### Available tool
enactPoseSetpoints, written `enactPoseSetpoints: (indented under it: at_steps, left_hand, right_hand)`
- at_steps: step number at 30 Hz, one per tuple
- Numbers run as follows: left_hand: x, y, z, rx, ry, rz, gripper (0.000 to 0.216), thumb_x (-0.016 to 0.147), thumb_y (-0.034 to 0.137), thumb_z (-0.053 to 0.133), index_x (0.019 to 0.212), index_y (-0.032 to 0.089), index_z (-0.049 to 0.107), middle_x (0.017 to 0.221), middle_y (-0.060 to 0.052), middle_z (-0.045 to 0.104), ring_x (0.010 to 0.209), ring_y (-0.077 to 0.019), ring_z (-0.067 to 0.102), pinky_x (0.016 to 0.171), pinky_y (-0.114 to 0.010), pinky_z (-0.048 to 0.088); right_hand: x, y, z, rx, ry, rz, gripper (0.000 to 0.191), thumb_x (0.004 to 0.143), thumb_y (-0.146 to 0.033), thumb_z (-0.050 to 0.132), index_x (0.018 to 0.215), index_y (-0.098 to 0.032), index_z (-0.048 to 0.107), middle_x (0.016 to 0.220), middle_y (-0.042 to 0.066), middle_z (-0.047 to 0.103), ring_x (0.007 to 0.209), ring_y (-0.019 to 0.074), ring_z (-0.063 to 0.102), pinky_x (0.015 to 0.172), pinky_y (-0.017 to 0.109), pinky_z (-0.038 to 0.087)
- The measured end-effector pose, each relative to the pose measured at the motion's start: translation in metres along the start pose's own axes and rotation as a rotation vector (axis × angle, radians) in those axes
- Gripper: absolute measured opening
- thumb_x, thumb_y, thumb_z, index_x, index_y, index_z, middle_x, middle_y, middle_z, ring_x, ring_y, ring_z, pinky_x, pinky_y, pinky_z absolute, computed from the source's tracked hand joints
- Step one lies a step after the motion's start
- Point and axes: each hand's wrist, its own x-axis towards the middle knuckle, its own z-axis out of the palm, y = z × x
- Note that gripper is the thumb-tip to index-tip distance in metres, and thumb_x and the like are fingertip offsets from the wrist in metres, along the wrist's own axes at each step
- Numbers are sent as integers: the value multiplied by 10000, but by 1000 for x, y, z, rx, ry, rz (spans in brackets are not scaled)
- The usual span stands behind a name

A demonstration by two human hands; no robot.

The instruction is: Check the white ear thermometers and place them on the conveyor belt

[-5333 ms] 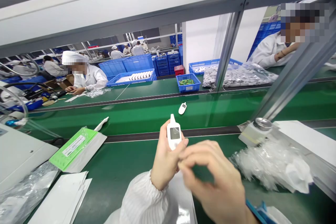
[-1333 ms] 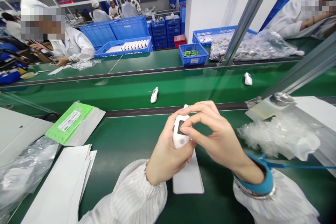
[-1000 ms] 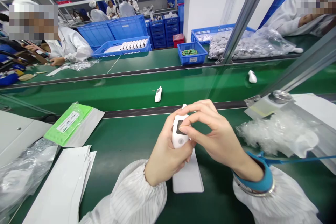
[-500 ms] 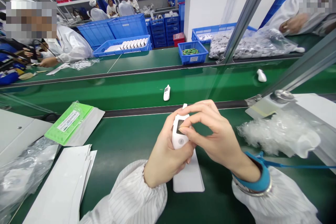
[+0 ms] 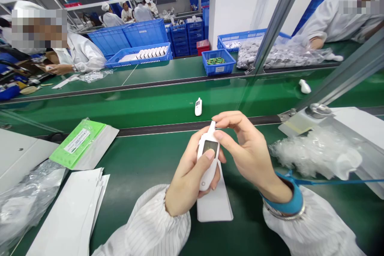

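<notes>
My left hand (image 5: 187,178) grips a small white handheld device (image 5: 207,156) with a dark screen, thumb resting just below the screen. My right hand (image 5: 244,150) is at the device's upper end, its fingertips curled and pinched against the top edge beside the screen. A blue wrist strap (image 5: 289,202) circles my right wrist. Under both hands a white rectangular sheet (image 5: 214,204) lies flat on the green table (image 5: 144,160).
Two more white devices (image 5: 198,107) (image 5: 304,86) lie on the green conveyor behind. A green-labelled pouch (image 5: 79,142) and stacked white sheets (image 5: 69,212) sit left; crumpled clear plastic (image 5: 315,156) right. Blue crates (image 5: 141,54) and other workers (image 5: 75,54) are across the belt.
My right fingers have lifted off the screen to the device's top edge, and more of the device shows in my left hand. The devices on the conveyor have drifted right.
</notes>
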Motion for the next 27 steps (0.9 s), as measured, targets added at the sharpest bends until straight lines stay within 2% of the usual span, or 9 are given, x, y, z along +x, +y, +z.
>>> enactPoseSetpoints:
  at_steps: [3,5,10,13,15,17,19,22,27]
  left_hand:
    - [-1,0,-3,50,-2,-3,490,918,351,564,1375,322,390,869,-6,515,460,-57,479,303,-135,273]
    - [-3,-1,-4,102,6,7,517,898,320,598,1377,332,402,863,-5,512,490,-67,504,320,-140,300]
    - [-2,-2,2,133,-22,32,484,914,340,578,1363,299,402,829,-8,580,424,-51,460,340,-163,293]
    - [14,-3,3,155,34,68,330,961,415,469,1230,225,496,731,5,587,359,-48,421,346,-181,289]
    - [41,-2,-7,240,135,137,318,972,435,422,1173,208,520,653,24,574,333,-59,401,342,-190,296]
    - [84,0,-30,442,313,213,330,973,435,404,1185,211,522,636,29,578,348,-81,431,347,-203,327]
    - [135,4,-61,679,540,162,324,993,383,365,1178,189,548,673,18,595,412,-99,498,389,-215,384]
    - [204,12,-108,825,706,109,299,983,352,464,1147,132,580,875,-40,648,639,-129,611,568,-268,517]
    - [252,14,-145,1104,856,25,332,929,334,589,1209,156,579,1223,-101,596,1052,-234,610,886,-450,529]
  right_hand:
    - [0,-3,0,46,-140,92,388,816,-333,711,1173,-290,567,1230,43,616,1054,223,620,874,384,541]
    - [0,-5,0,64,-193,130,494,740,-338,784,1182,-287,570,1167,29,663,1050,227,638,818,341,562]
    - [4,-5,1,142,-171,245,216,791,-344,730,960,-257,627,904,-21,709,533,113,632,452,237,506]
    - [12,1,-6,149,-106,237,128,886,-341,636,974,-249,650,890,-19,718,588,121,666,559,256,561]
    - [19,3,-18,121,58,162,118,926,-290,584,998,-239,661,938,1,729,839,166,708,776,301,583]
    - [24,1,-33,103,236,98,118,926,-237,579,1004,-240,669,966,14,731,932,181,695,851,332,574]
    - [26,-7,-49,77,354,54,116,917,-214,597,987,-253,681,959,20,725,911,183,695,818,329,583]
    - [22,-24,-66,10,466,-9,106,917,-227,617,984,-258,694,958,28,703,939,192,680,797,323,575]
    - [15,-46,-72,-83,636,-78,94,906,-221,632,962,-251,701,927,9,681,900,181,653,757,289,532]
